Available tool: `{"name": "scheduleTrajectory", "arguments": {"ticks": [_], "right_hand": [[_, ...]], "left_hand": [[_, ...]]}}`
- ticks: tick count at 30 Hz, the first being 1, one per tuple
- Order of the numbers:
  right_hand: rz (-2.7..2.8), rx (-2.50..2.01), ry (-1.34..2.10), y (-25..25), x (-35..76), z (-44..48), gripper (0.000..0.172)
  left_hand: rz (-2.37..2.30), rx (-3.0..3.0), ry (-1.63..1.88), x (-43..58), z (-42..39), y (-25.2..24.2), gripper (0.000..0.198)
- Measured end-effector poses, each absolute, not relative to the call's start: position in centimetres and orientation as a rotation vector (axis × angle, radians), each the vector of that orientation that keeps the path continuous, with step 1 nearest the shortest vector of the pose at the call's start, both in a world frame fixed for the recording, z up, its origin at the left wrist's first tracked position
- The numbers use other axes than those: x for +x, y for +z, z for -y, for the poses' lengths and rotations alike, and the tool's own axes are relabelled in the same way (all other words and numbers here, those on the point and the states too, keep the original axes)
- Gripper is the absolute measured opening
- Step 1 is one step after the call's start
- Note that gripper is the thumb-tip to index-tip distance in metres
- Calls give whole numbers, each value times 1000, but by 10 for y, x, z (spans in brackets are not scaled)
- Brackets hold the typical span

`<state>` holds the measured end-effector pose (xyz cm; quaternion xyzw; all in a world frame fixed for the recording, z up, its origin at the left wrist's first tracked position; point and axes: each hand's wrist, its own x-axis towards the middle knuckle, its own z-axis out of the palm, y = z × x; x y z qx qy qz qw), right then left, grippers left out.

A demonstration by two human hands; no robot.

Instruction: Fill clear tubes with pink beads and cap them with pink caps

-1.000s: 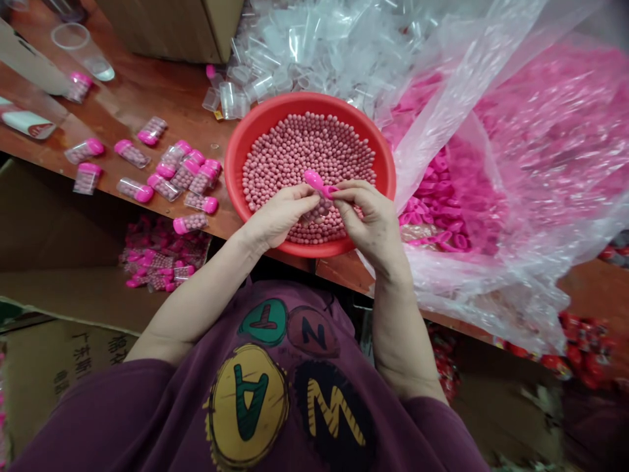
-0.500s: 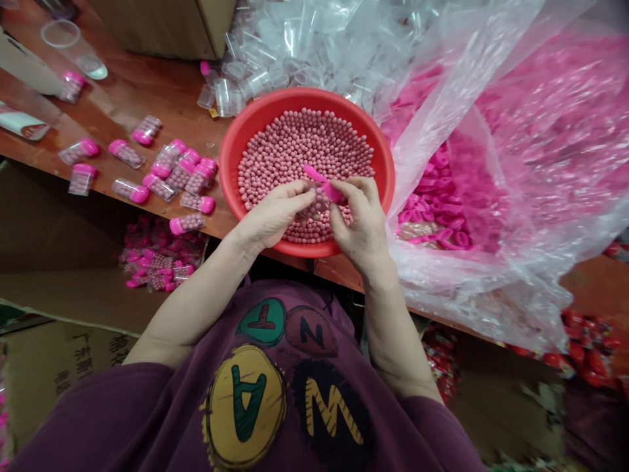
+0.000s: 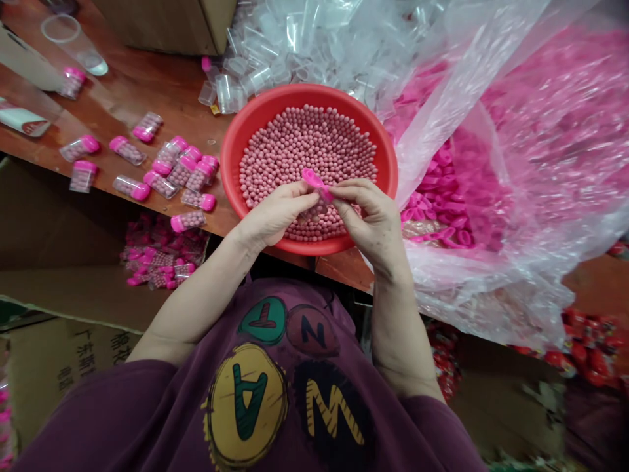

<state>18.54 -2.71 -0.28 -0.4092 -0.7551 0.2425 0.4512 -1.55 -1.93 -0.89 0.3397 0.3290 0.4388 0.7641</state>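
Over the red basin [image 3: 388,174] full of pink beads [image 3: 304,144], both hands meet at one small clear bottle [image 3: 314,211] with beads inside. My left hand [image 3: 275,213] is closed round the bottle, its thumb and fingers hiding part of it. A bright pink cap [image 3: 317,182] lies tilted at the bottle's mouth, its lid part raised to the upper left. My right hand [image 3: 371,213] pinches the cap's right side between thumb and fingertips. Whether the cap sits fully on the bottle cannot be made out.
Capped bead bottles [image 3: 184,174] lie on the wooden table [image 3: 196,105] at left, with more in a carton [image 3: 73,288] below. Clear empty bottles [image 3: 275,59] are heaped behind the basin. A plastic bag [image 3: 442,262] of pink caps [image 3: 442,190] lies right; a cardboard box [image 3: 167,26] stands behind.
The pink cap has turned from standing apart at an angle to lying across the bottle's mouth. My right hand has shifted slightly right, its fingers straighter on the cap.
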Motion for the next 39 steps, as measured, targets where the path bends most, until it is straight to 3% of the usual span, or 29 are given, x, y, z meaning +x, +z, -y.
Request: {"name": "scheduleTrajectory", "arguments": {"ticks": [5, 11, 15, 23, 29, 39], "right_hand": [[1816, -1147, 308, -10, 197, 16, 19], [1599, -1127, 586, -11, 176, 23, 13], [1690, -1079, 586, -2, 171, 27, 8], [1975, -1075, 485, 5, 190, 20, 11], [1932, -1178, 237, -3, 198, 11, 15], [1774, -1115, 691, 2, 182, 22, 18]], "left_hand": [[-698, 657, 953, -17, 20, -6, 12], [-686, 711, 971, -16, 19, -4, 11], [-711, 734, 992, -15, 19, -7, 7], [-757, 680, 957, -15, 19, -6, 1], [-735, 592, 891, -19, 18, -1, 13], [-792, 629, 899, -15, 18, 1, 22]]}}
